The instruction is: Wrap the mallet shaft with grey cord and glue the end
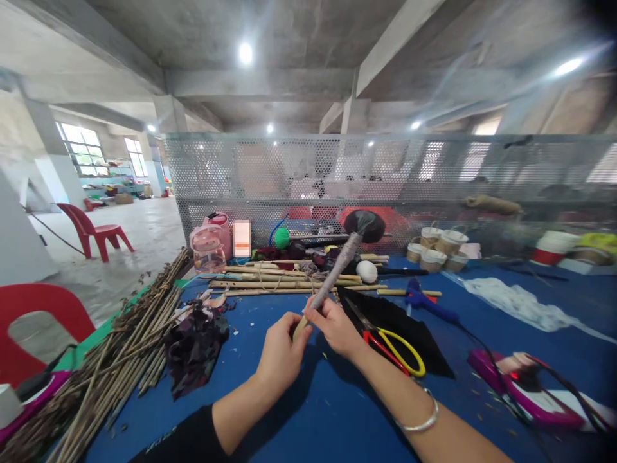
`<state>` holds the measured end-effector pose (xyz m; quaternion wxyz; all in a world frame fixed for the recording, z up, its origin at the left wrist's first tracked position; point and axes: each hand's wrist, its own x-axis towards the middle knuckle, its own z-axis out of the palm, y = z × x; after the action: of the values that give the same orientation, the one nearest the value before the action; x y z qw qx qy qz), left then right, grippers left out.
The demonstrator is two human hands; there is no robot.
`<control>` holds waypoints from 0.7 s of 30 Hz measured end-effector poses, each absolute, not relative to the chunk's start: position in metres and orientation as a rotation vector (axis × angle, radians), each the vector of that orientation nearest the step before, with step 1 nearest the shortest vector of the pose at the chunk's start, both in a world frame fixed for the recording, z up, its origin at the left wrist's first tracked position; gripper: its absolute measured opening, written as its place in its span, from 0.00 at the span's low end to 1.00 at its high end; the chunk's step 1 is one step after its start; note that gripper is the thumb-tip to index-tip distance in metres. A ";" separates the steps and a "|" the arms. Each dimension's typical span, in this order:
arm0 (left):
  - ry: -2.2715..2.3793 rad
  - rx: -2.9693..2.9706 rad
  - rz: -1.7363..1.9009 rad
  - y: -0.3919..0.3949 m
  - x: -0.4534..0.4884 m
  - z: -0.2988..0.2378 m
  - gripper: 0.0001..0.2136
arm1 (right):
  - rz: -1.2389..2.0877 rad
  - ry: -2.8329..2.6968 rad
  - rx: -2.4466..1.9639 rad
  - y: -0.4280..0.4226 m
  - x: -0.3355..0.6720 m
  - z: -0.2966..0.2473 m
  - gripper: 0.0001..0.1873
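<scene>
Both my hands are on one stick [335, 271] wrapped in grey yarn, tilted up and away to the right. A dark, rounded, fabric-like head [365, 226] tops it. My left hand [282, 346] is closed round the bare bamboo lower end. Just above it, my right hand [336, 326] pinches the wrapped part; whether it also holds a yarn end is too small to tell. Right of my right hand, scissors [396, 350] with red and yellow handles lie on a black cloth [424, 344]. A crumpled dark cloth [196, 344] lies left of my left hand.
Dried stems [130, 341] cover the left side of the blue table [250, 347]. Bamboo sticks [289, 283], a white yarn ball [367, 271] and a green yarn ball [281, 238] lie at the back, before a perforated metal screen [207, 173]. A blue glue gun [429, 302] and a magenta power strip [525, 392] are right.
</scene>
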<state>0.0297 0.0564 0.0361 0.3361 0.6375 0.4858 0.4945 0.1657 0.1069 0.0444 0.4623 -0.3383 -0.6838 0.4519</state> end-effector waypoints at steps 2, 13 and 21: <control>1.210 1.663 1.239 0.056 0.028 0.040 0.13 | 1.167 -1.660 -0.799 0.105 0.166 0.047 0.19; 1.197 1.687 0.920 0.030 0.009 0.034 0.14 | 1.502 -1.663 -0.885 0.091 0.155 0.037 0.22; 1.342 1.568 1.119 0.020 -0.003 0.032 0.08 | 1.534 -1.658 -0.860 0.082 0.133 0.034 0.22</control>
<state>-0.0026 0.0201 0.0320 0.3866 0.6160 0.5270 0.4397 0.1331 0.0818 0.0344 0.3544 -0.3328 -0.6415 0.5934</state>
